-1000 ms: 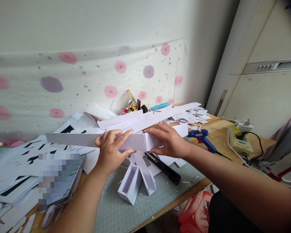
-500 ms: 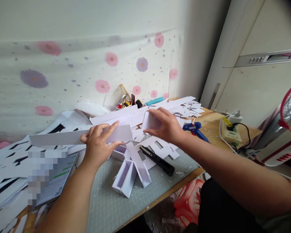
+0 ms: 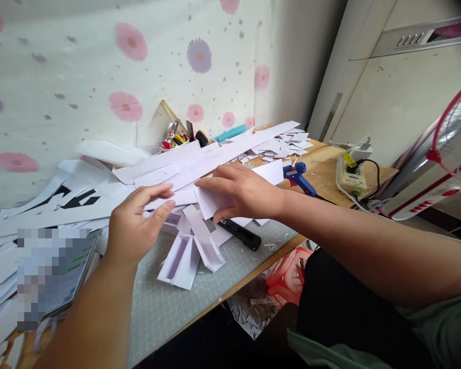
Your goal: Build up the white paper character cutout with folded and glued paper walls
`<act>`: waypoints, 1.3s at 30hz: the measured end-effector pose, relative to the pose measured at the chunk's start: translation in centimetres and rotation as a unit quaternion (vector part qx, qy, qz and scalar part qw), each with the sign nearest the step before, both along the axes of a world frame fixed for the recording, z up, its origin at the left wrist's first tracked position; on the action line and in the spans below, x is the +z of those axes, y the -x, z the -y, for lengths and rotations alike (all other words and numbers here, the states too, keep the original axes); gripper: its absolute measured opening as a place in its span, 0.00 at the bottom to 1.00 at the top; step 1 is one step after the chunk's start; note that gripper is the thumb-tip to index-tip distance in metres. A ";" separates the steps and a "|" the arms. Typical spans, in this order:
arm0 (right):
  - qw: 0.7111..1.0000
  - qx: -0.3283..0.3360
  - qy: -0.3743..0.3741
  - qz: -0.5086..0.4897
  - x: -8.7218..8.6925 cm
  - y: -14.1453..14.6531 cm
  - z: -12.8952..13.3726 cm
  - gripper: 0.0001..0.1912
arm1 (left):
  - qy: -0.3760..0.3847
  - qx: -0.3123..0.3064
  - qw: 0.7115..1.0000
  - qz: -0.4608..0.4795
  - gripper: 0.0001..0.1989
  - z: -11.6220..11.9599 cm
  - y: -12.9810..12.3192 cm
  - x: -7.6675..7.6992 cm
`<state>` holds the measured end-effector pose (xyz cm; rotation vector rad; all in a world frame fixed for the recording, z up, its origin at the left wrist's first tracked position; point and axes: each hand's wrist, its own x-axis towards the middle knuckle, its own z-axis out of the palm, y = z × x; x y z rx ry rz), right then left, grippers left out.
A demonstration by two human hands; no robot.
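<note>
My right hand (image 3: 240,192) grips a small white board piece (image 3: 211,203) between thumb and fingers, over the pile of white pieces. To its left, my left hand (image 3: 138,220) has its thumb and fingers apart with nothing between them. Below the hands, white folded box pieces (image 3: 180,262) lie on the grey cutting mat (image 3: 157,318). A black utility knife (image 3: 244,234) lies partly under my right hand, its front end hidden. Long white strips (image 3: 230,154) lie behind both hands.
A blue glue gun (image 3: 301,179) and a power strip (image 3: 351,177) are at the right, near a fan (image 3: 457,138). A tablet (image 3: 71,271) lies at the left among cut sheets. Tools (image 3: 176,136) stand by the wall. A red basket (image 3: 288,277) sits below the table edge.
My left hand has let go of the long white strip and opened. My right hand still holds the small piece, now lower and turned. The camera view has shifted, moving the scene leftward and up.
</note>
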<state>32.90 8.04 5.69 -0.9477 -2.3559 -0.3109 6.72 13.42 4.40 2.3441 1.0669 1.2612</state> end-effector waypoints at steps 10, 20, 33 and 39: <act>0.996 -0.031 0.022 0.086 0.2 1.4 1.3 0.29 | 0.170 -0.082 0.982 -0.012 0.10 2.6 -2.3 -0.3; 0.975 -0.074 0.191 0.085 -0.1 -0.7 1.4 0.10 | 0.190 -0.159 0.958 -0.141 0.13 1.8 -2.1 0.0; 0.970 -0.043 0.218 0.100 -1.1 0.2 1.3 0.09 | 0.151 -0.165 0.949 -0.223 0.13 1.6 -2.0 0.1; 0.970 -0.046 0.207 0.118 -0.9 0.2 1.2 0.10 | 0.119 -0.189 0.944 -0.242 0.14 1.6 -2.3 0.3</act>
